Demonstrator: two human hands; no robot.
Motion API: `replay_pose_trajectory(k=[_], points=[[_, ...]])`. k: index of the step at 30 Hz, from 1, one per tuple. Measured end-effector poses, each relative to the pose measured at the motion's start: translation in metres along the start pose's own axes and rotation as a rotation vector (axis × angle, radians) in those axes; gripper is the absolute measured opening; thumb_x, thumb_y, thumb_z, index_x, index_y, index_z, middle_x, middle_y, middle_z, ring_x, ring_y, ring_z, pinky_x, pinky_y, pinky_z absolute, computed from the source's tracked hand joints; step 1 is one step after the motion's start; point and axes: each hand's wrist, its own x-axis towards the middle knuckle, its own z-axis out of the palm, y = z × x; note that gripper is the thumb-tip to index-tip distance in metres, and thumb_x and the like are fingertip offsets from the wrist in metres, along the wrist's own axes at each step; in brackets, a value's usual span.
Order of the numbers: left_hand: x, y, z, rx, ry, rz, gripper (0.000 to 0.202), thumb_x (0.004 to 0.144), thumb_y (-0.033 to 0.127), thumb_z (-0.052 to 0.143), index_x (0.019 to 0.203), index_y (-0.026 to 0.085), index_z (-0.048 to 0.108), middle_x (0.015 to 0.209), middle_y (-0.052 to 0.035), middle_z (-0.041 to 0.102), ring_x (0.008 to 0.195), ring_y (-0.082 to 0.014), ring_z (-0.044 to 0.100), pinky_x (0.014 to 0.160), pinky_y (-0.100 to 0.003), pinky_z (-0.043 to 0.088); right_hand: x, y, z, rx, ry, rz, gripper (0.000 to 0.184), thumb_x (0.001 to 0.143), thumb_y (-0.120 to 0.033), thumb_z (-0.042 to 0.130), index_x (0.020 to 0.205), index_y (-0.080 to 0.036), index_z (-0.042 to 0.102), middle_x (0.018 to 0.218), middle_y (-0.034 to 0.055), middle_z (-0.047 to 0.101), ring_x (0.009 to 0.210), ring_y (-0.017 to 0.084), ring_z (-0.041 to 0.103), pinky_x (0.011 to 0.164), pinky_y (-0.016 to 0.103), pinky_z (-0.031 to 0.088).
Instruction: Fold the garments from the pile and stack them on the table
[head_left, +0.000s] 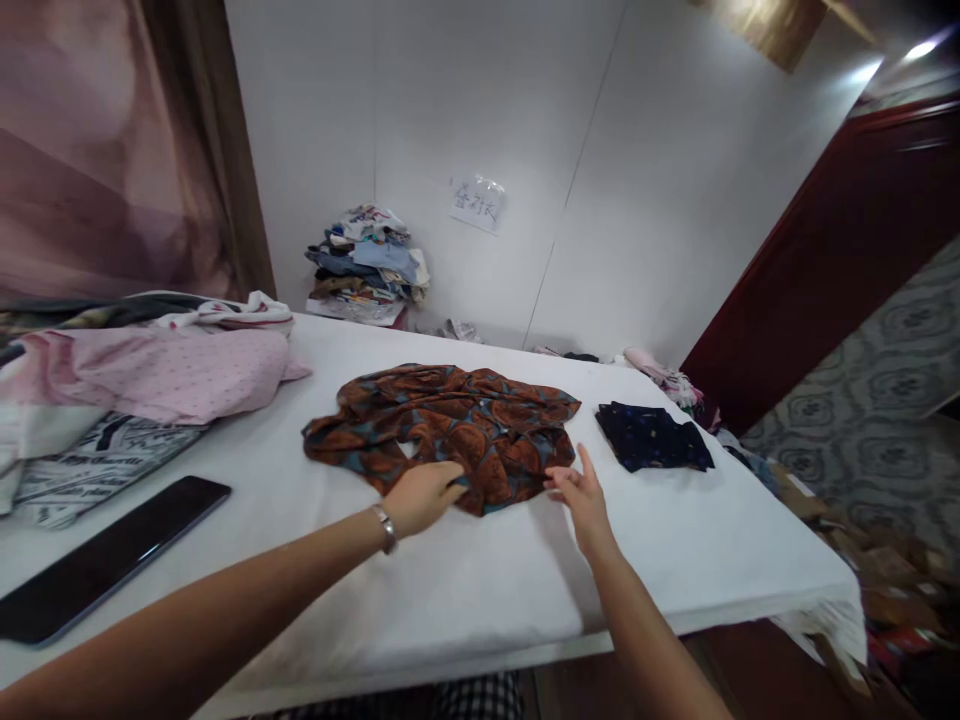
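Observation:
A rust-brown and blue-grey patterned shirt [495, 450] lies crumpled on the white-covered table [420, 620] in front of me. My left hand [426, 497], with a silver band on its wrist, is closed on the shirt's near edge; some fingers are hidden behind the hand. At the shirt's near right corner is my right hand [583, 500], its fingers spread and the fingertips at or just touching the cloth. A folded dark navy garment [652, 437] with small spots lies to the right of the shirt.
Pink and patterned clothes [172, 370] are heaped at the left, with a black phone [112, 555] nearer me. A tall stack of folded clothes [367, 260] stands against the back wall. More clothes [667, 380] lie along the far right edge. A paper sign [478, 203] hangs on the wall.

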Motion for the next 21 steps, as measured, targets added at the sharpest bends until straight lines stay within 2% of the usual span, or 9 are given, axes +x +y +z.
replay_pose_trajectory(k=[4,5,7,9,11,13,15,17,21], points=[[0.012,0.067,0.024,-0.235,0.017,0.112,0.023,0.088,0.029,0.044,0.074,0.019,0.060,0.077,-0.0008,0.065,0.074,-0.0146,0.059,0.065,-0.025,0.039,-0.048,0.006,0.011,-0.231,-0.358,-0.077,0.087,0.062,-0.025,0.076,0.140,-0.030,0.040,0.132,0.0074,0.056,0.109,0.023,0.059,0.076,0.031,0.053],[0.015,0.080,0.028,-0.263,0.005,0.137,0.024,0.088,0.030,0.046,0.072,0.019,0.060,0.075,-0.0010,0.066,0.073,-0.0144,0.059,0.064,-0.025,0.039,-0.054,0.008,0.014,-0.246,-0.368,-0.094,0.079,0.063,-0.026,0.076,0.136,-0.028,0.046,0.132,0.0072,0.056,0.109,0.024,0.058,0.079,0.032,0.053],[0.021,0.095,0.031,-0.293,-0.024,0.231,0.026,0.088,0.035,0.048,0.072,0.018,0.061,0.076,-0.0015,0.067,0.075,-0.0144,0.060,0.065,-0.024,0.040,-0.058,0.012,0.018,-0.236,-0.291,-0.093,0.051,0.068,-0.034,0.072,0.117,-0.022,0.063,0.114,0.0078,0.066,0.098,0.023,0.062,0.079,0.033,0.052],[0.026,0.092,0.025,-0.299,-0.004,0.321,0.029,0.089,0.040,0.047,0.079,0.020,0.065,0.084,-0.0013,0.069,0.082,-0.0145,0.062,0.072,-0.024,0.043,-0.055,0.014,0.016,-0.186,-0.181,-0.043,0.035,0.072,-0.043,0.068,0.094,-0.017,0.071,0.089,0.0075,0.071,0.082,0.022,0.064,0.073,0.034,0.053],[0.029,0.071,0.013,-0.249,0.071,0.294,0.031,0.091,0.041,0.043,0.092,0.022,0.067,0.095,-0.0016,0.070,0.091,-0.0156,0.062,0.081,-0.026,0.044,-0.052,0.013,0.009,-0.123,-0.107,0.017,0.036,0.070,-0.048,0.069,0.084,-0.016,0.071,0.077,0.0060,0.070,0.069,0.020,0.062,0.065,0.033,0.053],[0.028,0.034,0.000,-0.107,0.129,0.162,0.030,0.089,0.039,0.046,0.103,0.022,0.066,0.107,-0.0048,0.069,0.103,-0.0191,0.060,0.091,-0.030,0.044,-0.051,0.012,0.000,-0.096,-0.104,0.034,0.037,0.066,-0.049,0.073,0.083,-0.016,0.072,0.078,0.0052,0.070,0.068,0.019,0.061,0.063,0.033,0.053],[0.020,-0.010,-0.011,0.067,0.072,0.062,0.038,0.083,0.036,0.055,0.117,0.020,0.061,0.122,-0.0095,0.063,0.114,-0.0233,0.056,0.098,-0.035,0.041,-0.052,0.011,-0.008,-0.128,-0.177,0.031,0.034,0.064,-0.045,0.075,0.084,-0.018,0.073,0.081,0.0042,0.071,0.071,0.019,0.061,0.065,0.032,0.053],[0.007,-0.055,-0.019,0.189,-0.002,0.020,0.043,0.080,0.039,0.058,0.119,0.021,0.060,0.128,-0.0098,0.059,0.121,-0.0249,0.052,0.103,-0.037,0.038,-0.055,0.012,-0.014,-0.145,-0.242,0.029,0.031,0.064,-0.041,0.077,0.086,-0.019,0.074,0.081,0.0031,0.071,0.072,0.018,0.061,0.069,0.032,0.053],[-0.023,-0.124,-0.036,0.292,-0.048,-0.225,0.062,0.082,0.051,0.049,0.131,0.013,0.051,0.137,-0.0155,0.051,0.126,-0.0287,0.046,0.104,-0.041,0.035,-0.055,0.013,-0.015,0.021,-0.205,0.046,0.033,0.069,-0.043,0.074,0.094,-0.021,0.073,0.092,0.0037,0.072,0.085,0.020,0.063,0.085,0.037,0.051]])
